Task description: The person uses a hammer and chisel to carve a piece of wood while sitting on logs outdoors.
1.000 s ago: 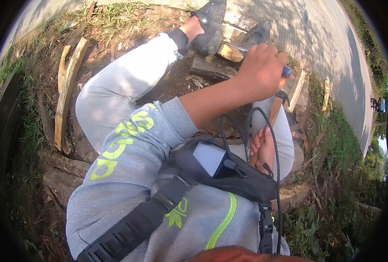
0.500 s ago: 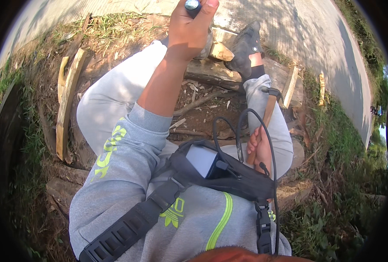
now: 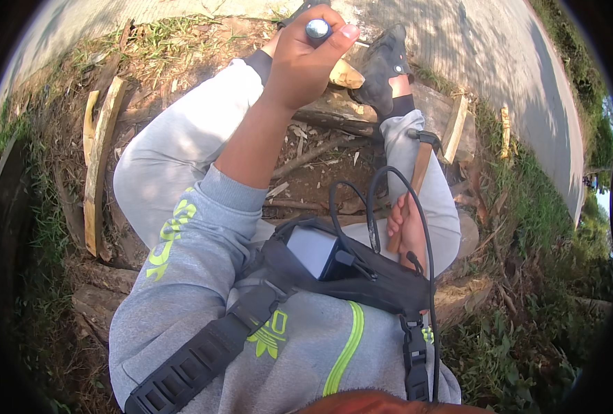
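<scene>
My left hand [image 3: 303, 65] is closed round the dark handle of a chisel [image 3: 317, 29], whose round metal end cap points up at me. Most of its blade is hidden by the hand. A pale piece of wood [image 3: 346, 74] lies between my feet, close beyond this fist, partly covered by it. My right hand [image 3: 406, 224] grips the wooden shaft of a hammer [image 3: 419, 169] low down. The hammer leans along my right leg, its dark head [image 3: 425, 138] pointing away from me.
A log [image 3: 334, 114] lies crosswise between my legs, with wood chips on the soil. Split wood strips lie at left [image 3: 103, 165] and right [image 3: 456, 127]. A black cable [image 3: 417, 200] loops from my chest pack over the right hand. Pavement [image 3: 486, 41] runs beyond.
My left hand has come nearer to me and slightly right with the chisel, showing more of its cap. My right hand keeps its hold on the hammer. The view has shifted a little.
</scene>
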{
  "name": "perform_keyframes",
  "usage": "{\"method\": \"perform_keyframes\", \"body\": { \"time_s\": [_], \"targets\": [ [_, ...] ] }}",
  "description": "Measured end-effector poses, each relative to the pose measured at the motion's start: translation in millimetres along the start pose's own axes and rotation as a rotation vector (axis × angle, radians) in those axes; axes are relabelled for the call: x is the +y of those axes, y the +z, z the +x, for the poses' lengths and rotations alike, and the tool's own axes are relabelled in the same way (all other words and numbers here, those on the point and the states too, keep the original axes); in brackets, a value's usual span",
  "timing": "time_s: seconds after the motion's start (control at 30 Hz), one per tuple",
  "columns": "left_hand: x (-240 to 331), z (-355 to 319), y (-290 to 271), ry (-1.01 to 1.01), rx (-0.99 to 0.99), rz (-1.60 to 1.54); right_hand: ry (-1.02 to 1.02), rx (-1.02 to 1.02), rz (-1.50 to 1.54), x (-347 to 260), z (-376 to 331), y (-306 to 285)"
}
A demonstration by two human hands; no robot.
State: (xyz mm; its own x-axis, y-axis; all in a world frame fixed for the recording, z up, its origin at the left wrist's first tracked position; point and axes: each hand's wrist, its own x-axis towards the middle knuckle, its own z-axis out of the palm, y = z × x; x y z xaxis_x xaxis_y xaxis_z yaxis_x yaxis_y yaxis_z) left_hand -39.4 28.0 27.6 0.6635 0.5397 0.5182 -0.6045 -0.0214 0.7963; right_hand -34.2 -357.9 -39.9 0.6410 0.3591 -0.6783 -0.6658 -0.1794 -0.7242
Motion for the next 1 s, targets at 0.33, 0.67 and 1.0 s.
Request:
{"method": "perform_keyframes", "body": {
  "time_s": [0.33,0.67,1.0],
  "targets": [
    [2,-2,-2,-0.044,-0.063,0.096,-0.021,-0.014,-0.016,0,1,-2],
    [1,-16,8,0.009,-0.049,0.01,-0.048,0.03,-0.021,-5,-3,6],
    [2,-19,14,0.111,-0.034,0.113,-0.044,0.026,-0.043,-8,-5,7]
  ]
}}
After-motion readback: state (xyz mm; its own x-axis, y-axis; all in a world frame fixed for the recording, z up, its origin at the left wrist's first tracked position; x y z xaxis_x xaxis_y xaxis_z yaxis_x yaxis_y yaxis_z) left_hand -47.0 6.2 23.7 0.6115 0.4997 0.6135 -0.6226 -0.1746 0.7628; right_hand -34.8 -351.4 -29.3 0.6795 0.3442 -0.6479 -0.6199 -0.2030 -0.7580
